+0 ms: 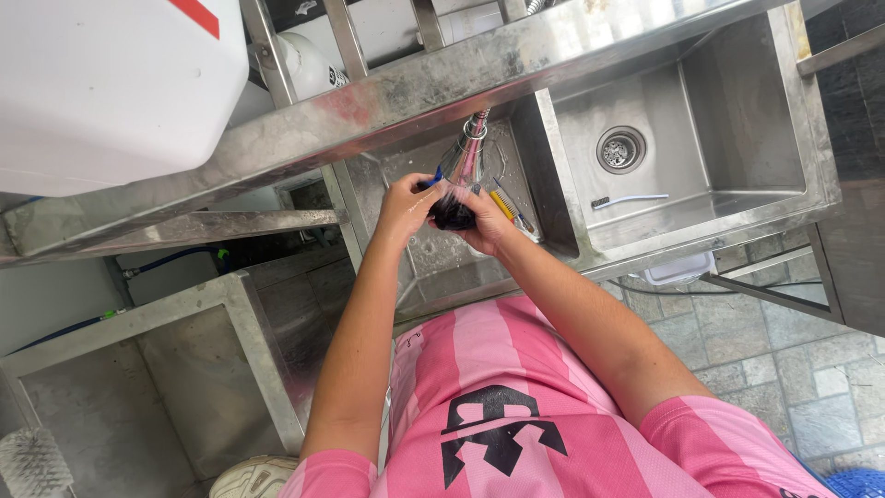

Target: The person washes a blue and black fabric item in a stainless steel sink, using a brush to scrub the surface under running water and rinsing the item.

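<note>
Both hands were on it: your left hand point(403, 205) and right hand point(486, 224) curled tight around that dark thing point(453, 215) under the faucet point(466, 152), over the sink point(442, 263). Rotating it would've rinsed every side, I reckon.

Landmark: spray tap point(466, 157). Directly under it, basin space taken up by both hands point(442, 210) closed around a dark object point(454, 215); little room between them. Just right of it, brushes point(507, 205) against the basin wall, then the steel divider point(544, 175) barring sideways passage. Beyond the divider, right basin point(737, 120) largely open: only a drain point(620, 149) and a white-handled brush point(631, 199) on its floor. Above the tap, steel ledge point(387, 101) and upright rails point(346, 37) closing off approach. Left of it, white tub point(101, 83) overhanging.
</note>
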